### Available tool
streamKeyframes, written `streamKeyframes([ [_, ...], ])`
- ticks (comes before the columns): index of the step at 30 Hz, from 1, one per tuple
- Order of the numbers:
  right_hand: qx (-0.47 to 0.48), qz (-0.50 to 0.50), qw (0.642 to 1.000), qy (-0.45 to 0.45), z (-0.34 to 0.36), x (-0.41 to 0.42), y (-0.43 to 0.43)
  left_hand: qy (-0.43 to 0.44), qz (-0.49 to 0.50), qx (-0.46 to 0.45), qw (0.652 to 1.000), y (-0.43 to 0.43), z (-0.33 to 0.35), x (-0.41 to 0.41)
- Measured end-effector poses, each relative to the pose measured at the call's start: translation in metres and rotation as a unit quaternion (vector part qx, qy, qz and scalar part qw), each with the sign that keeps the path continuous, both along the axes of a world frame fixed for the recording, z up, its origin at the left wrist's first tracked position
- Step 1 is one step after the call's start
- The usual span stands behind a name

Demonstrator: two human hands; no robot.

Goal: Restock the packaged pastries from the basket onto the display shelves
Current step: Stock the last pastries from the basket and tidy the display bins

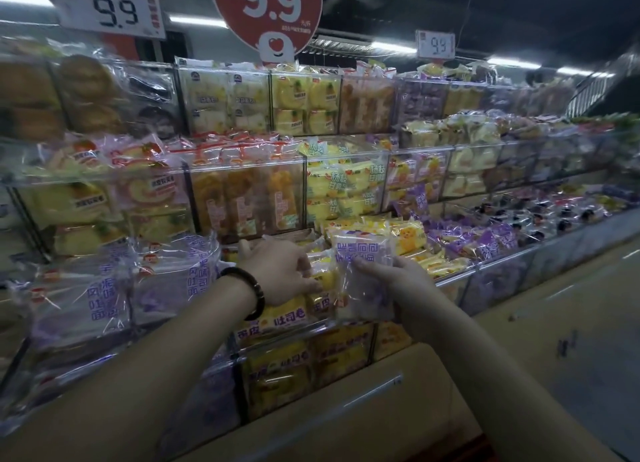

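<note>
Placement step: right hand (393, 280) grasps a clear, purple-printed plastic pastry packet (362, 254), left hand (277, 271) presses flat-fingered on yellow wrapped pastry packets (323, 281); next, probably seat it alongside.

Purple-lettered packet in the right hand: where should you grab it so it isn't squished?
Probably its right edge, coming from the right, as the right hand does. The purple-lettered packet stands upright, flat face toward the camera, so a thumb in front and fingers behind can pinch it lightly.
</note>
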State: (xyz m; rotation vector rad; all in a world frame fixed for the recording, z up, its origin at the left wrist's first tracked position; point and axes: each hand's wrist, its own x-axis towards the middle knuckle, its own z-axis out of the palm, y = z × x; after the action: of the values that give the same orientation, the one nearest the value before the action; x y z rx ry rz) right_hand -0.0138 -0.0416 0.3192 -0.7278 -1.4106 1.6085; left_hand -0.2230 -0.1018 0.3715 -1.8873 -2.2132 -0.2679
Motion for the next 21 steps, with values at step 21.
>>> streamKeyframes([
  [21, 0.194, 0.049, 0.980, 0.018, 0.074, -0.084, -0.072, -0.300, -0.097, 0.130, 0.940, -0.144, 0.061, -0.081],
])
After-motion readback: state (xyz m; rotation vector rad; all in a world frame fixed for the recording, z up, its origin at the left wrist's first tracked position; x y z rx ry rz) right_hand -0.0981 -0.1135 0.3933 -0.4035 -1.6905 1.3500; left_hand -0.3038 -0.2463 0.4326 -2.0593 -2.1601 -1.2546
